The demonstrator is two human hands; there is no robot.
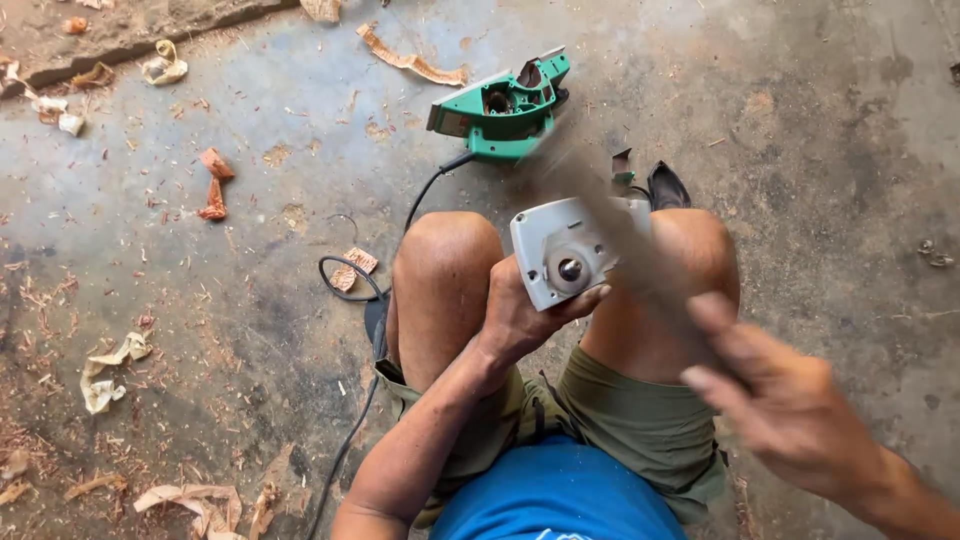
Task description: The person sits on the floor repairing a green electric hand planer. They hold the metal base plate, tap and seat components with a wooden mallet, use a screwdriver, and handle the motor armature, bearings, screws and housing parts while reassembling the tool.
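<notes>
Right hand: the right hand (785,405) is nearest to the camera, low at the right side. Its fingers are curled around the end of a long thin tool (630,250). The tool is blurred, so I cannot tell what kind of tool it is.
Long thin tool: it goes from the right hand up and to the left, across the right knee, and passes over the top of the grey housing.
Left hand: the left hand (525,320) is closed around the lower part of the grey housing (570,250), with the thumb along its lower edge.
Grey housing: a light grey metal part of a power tool, with a round shaft in the middle. It is held between the two bare knees, just above them.
Clothes: blue shirt (555,495) and olive green shorts (640,425).
Cable: a black cable (350,290) lies on the floor at the left of the left knee and makes a loop.
Green body: the green tool body (500,110) lies on the concrete floor (820,150) beyond the knees, apart from the grey housing.
Floor: wood shavings and sawdust lie at the left side.
</notes>
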